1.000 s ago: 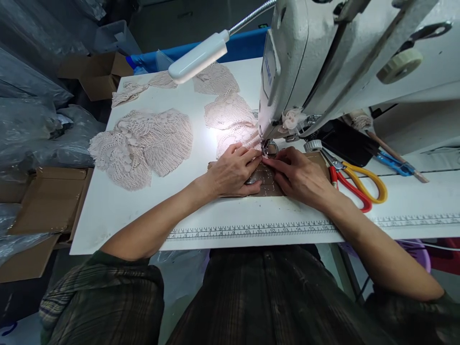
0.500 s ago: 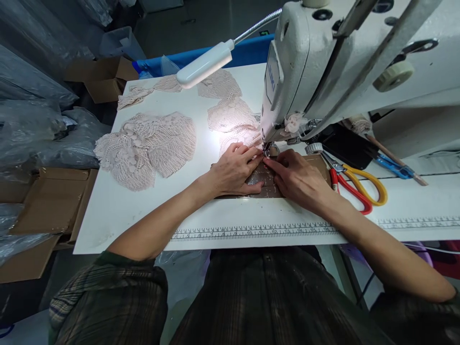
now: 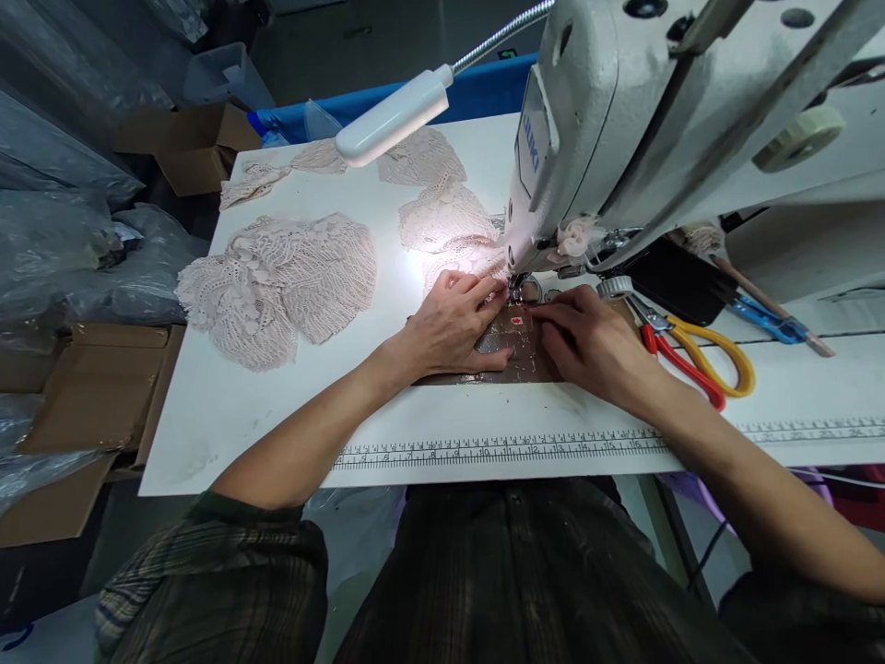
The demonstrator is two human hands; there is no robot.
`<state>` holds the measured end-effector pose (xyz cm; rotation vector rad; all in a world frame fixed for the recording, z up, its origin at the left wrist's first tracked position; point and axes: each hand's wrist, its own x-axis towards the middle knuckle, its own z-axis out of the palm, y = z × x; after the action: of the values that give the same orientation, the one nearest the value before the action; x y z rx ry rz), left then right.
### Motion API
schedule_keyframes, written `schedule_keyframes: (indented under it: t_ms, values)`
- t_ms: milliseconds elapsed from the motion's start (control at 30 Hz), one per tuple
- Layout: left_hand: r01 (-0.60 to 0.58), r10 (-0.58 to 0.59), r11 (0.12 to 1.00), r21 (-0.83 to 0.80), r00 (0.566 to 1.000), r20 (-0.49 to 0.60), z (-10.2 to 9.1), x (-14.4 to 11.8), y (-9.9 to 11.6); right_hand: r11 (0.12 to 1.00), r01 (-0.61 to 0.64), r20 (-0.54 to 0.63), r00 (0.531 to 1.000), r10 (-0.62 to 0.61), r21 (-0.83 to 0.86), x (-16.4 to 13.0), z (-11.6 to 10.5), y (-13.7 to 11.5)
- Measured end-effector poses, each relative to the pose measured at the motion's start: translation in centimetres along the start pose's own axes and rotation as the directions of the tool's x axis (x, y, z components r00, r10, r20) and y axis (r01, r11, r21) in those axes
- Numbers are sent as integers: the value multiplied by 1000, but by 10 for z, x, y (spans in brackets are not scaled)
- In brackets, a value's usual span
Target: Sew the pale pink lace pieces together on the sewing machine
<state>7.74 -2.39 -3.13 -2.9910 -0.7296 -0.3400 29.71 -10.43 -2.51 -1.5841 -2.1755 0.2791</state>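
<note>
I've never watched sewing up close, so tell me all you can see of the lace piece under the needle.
The lace is pale pink openwork with scalloped edges, soft and limp. It lies flat on the white table, lit by the lamp, trailing away behind the machine. Its near edge sits at the presser foot. The left hand presses on it with its fingertips; the right hand rests beside the foot.
</note>
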Motion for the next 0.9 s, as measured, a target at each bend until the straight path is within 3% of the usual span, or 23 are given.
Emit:
schedule_keyframes:
  t_ms: [100,167,300,567,700,900]
  values:
    - [2,-2,1000,-15,1000,-5,1,0,-1,989,-71,77,995,61,127,6,-12,8]
    - [3,-4,1000,-30,1000,-8,2,0,-2,966,-184,143,977,159,181,14,-16,12]
    - [-13,11,998,-62,1000,-25,5,0,-4,922,-329,79,944,319,203,25,-12,16]
    - [50,-50,997,-61,999,-4,4,-1,-2,956,-291,-3,957,291,46,13,5,17]
    - [71,-71,994,-77,997,4,5,-2,-2,939,-339,-79,936,343,65,15,8,24]
    - [80,-81,985,-151,997,1,8,-1,-6,936,-333,-76,937,342,117,20,8,30]
